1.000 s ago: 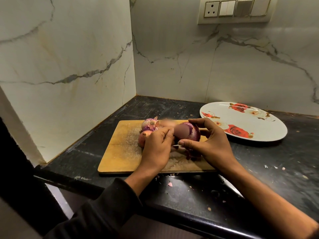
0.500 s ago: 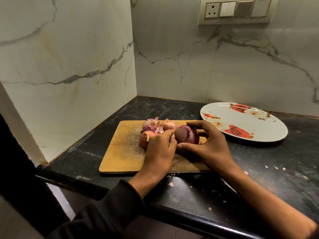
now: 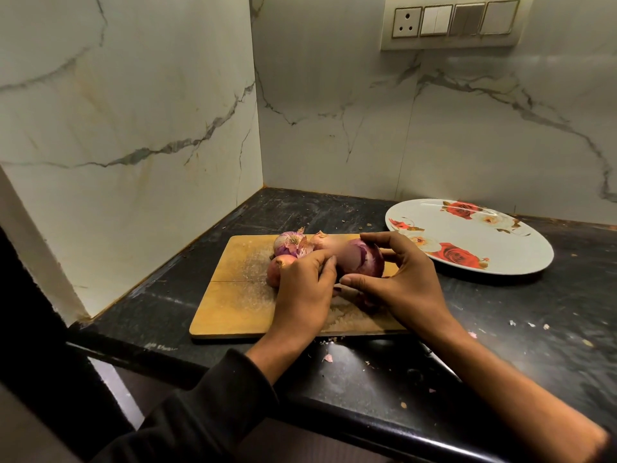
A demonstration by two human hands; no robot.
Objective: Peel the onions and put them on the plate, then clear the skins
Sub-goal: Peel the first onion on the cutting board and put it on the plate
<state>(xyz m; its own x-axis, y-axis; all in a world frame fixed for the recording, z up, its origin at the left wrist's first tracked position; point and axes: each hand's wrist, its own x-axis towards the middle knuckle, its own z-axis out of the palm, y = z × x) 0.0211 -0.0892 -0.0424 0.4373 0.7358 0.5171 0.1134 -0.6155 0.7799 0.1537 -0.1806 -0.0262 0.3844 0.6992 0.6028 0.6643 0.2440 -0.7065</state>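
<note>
Since a moment earlier, the right hand (image 3: pixel 405 282) has lifted its fingers off the far side of the large purple onion (image 3: pixel 362 260), which has turned slightly to show more bare flesh. That hand now cups the onion from the right, thumb below and fingers arched over it. The left hand (image 3: pixel 302 289) pinches at the onion's left side, fingers curled together; what they pinch cannot be made out. Three unpeeled onions (image 3: pixel 290 243) sit clustered near the cutting board's (image 3: pixel 233 295) far edge, just left of the hands. The board lies close to the counter's (image 3: pixel 534 312) front edge, near its left corner. The rose-patterned plate (image 3: pixel 521 259) sits toward the back wall, to the right, with bare counter between it and the board. Skin flakes (image 3: pixel 329 358) dot the front edge. No writing is legible; a socket and switch panel (image 3: pixel 454 21) is on the wall.
</note>
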